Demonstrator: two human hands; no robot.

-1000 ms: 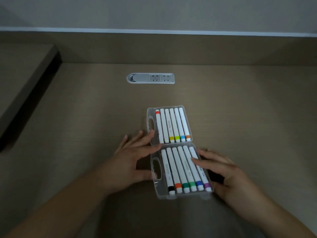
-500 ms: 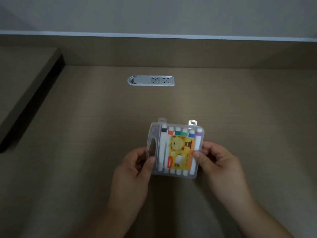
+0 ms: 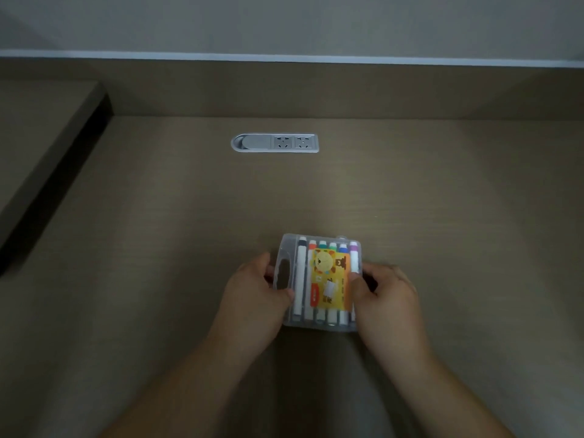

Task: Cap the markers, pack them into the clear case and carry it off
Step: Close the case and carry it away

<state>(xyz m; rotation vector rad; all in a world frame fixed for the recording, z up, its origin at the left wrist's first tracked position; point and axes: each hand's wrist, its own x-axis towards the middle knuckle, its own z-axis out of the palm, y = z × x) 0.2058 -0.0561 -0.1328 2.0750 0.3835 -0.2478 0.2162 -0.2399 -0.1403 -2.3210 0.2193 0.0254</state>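
Observation:
The clear plastic case (image 3: 319,324) lies folded shut on the brown desk, with a yellow cartoon label on its lid. Through the lid I see several white markers (image 3: 300,273) side by side, their coloured caps pointing away from me. My left hand (image 3: 252,305) grips the case's left edge by the handle cut-out, thumb on the lid. My right hand (image 3: 385,301) grips the right edge, thumb pressing on top. Both forearms reach in from the bottom of the view.
A grey socket panel (image 3: 275,142) is set flush into the desk (image 3: 158,248) behind the case. A raised shelf (image 3: 41,128) with a dark gap below it stands at the left. A low back wall (image 3: 316,90) runs along the far edge.
A second ago the case lay open flat with both rows of markers showing. Its halves were folded together, and now both hands squeeze the closed case at its sides.

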